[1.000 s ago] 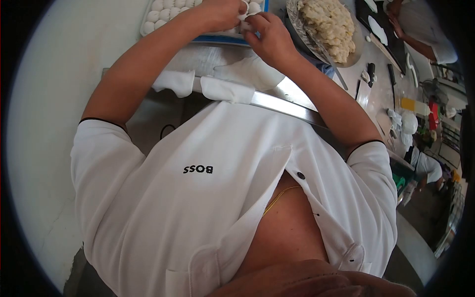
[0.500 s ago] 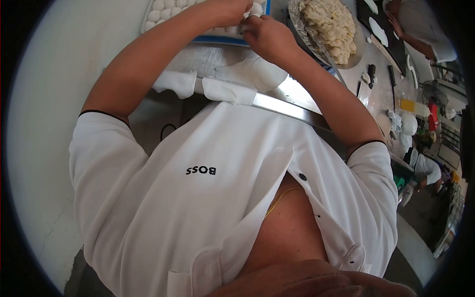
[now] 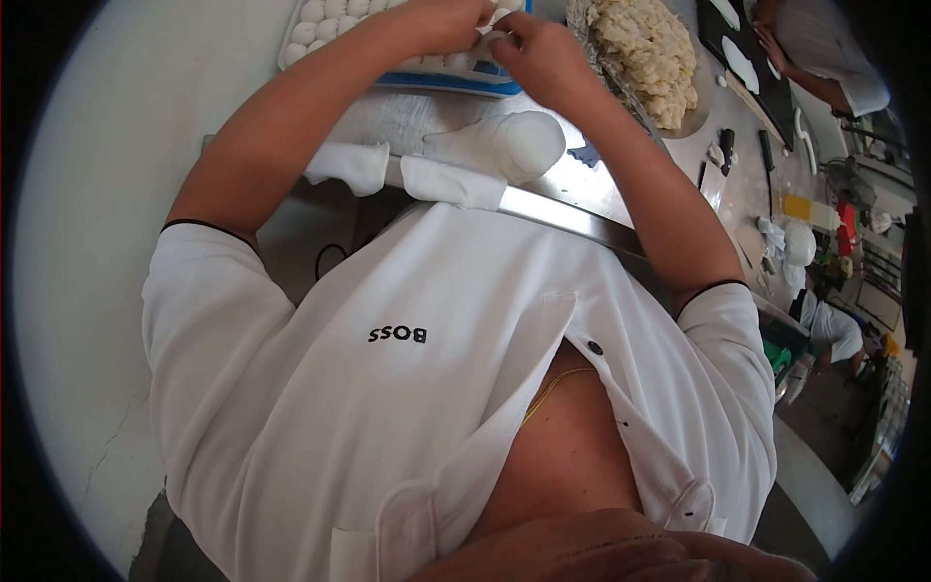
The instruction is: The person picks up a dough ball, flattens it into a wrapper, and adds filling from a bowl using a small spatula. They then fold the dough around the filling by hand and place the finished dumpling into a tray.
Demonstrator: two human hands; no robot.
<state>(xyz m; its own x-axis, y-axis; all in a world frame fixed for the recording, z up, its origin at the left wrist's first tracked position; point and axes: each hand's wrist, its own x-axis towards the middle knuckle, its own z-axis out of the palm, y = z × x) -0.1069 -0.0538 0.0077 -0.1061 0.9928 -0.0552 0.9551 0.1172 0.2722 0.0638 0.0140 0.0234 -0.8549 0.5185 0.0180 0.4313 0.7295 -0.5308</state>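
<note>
At the top of the head view, my left hand [image 3: 454, 25] is over a blue-edged tray [image 3: 499, 89] holding rows of white, round balls [image 3: 332, 29]. Its fingers are bent together near the tray's right side. My right hand [image 3: 543, 60] meets it there, thumb and fingers pinched at the tray's near right corner. Something whitish and thin shows between the two hands, too small to name. One white ball lies close to the fingertips. Nearer to me, a whitish roll [image 3: 485, 145] with a rounded end lies on the steel table [image 3: 587, 189].
Right of the tray stands a wide, foil-edged bowl of pale, lumpy mixture [image 3: 645, 63]. White cloths [image 3: 451, 181] hang over the table's front edge. Knives [image 3: 713, 179] lie farther right, near a dark board [image 3: 742, 58]. Another person's hand [image 3: 769, 44] rests by that board.
My right hand has shifted slightly right, and its fingers have moved apart from the left hand's. The left hand stays nearly in place.
</note>
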